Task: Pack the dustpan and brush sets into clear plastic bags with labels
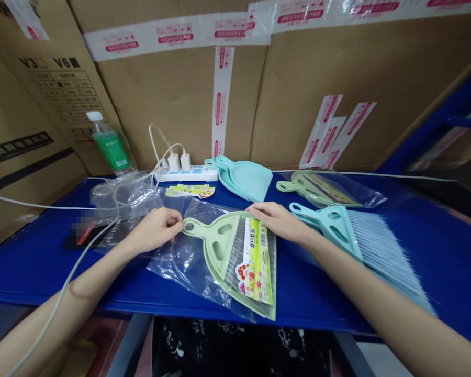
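Pale green dustpan (220,230), gray bristles (234,251) and printed card (257,267) on it, lying by the front edge of the desk (121,283), between left hand (159,228) and right hand (272,217). Hands apart from each other: left pinched on the handle's (198,229) end, right touching the far rim, grip or mere contact impossible to tell. Clear plastic bag (172,269) beneath the handle. Toward the right edge, light blue brush (384,246); along the back edge, light blue dustpans (251,178) beside white power strip (200,174).

Left forearm (88,283) in from lower left; left hand (159,228) curled, thumb (175,229) angled toward right hand (277,219). Right forearm (377,298) from lower right, hand back-up, fingers pointing left.
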Tool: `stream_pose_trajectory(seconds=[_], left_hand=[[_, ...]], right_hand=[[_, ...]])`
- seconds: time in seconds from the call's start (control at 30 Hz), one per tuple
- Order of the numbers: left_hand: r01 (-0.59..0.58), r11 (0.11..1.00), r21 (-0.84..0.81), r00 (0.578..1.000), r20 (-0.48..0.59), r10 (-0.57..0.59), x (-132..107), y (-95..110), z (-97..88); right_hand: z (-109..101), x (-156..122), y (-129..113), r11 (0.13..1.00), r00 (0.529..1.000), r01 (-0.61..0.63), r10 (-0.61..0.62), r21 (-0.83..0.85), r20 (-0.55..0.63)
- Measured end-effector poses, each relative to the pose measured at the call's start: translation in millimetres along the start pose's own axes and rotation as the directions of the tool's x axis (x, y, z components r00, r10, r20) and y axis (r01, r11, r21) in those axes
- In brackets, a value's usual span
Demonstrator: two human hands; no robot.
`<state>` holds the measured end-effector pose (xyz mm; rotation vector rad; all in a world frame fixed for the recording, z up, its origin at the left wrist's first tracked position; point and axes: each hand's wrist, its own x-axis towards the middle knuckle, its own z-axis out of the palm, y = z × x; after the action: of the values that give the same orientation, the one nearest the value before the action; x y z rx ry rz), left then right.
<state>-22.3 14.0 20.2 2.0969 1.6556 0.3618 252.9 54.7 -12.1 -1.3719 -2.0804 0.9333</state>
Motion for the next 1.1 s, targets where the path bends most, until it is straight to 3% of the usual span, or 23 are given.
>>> stream_pose_trajectory(seconds=[0.23, 0.33, 0.43, 0.8, 1.1], left_hand=[[0.045, 0.973, 0.227, 0.998, -0.042, -0.037, 0, 1, -0.7], [0.022, 0.953, 0.302, 0.999, -0.031, -0.014, 0, 0, -0.2], [0.016, 0.94, 0.341, 1.0, 0.001, -0.017, 1, -1, 1.1], [0.111, 0.85, 0.515, 0.991, 0.002, -0.131, -1, 5, -1.5], [0.154, 0.8, 0.58, 0.984, -0.013, -0.18, -1, 4, -2.7]], right_hand=[[-6, -2, -4, 0.962, 0.987, -0.159, 0.148, 0.224, 0.066], [-6, -3, -7, 0.882, 0.952, -0.305, 0.279, 0.358, 0.124], [-6, -4, -8, 0.806, 0.933, -0.359, 0.321, 0.47, 0.162], [-7, -1, 0, 0.69, 0.94, -0.339, 0.277, 0.639, 0.2], [-7, -4, 3, 0.701, 0.964, -0.262, 0.155, 0.663, 0.216]])
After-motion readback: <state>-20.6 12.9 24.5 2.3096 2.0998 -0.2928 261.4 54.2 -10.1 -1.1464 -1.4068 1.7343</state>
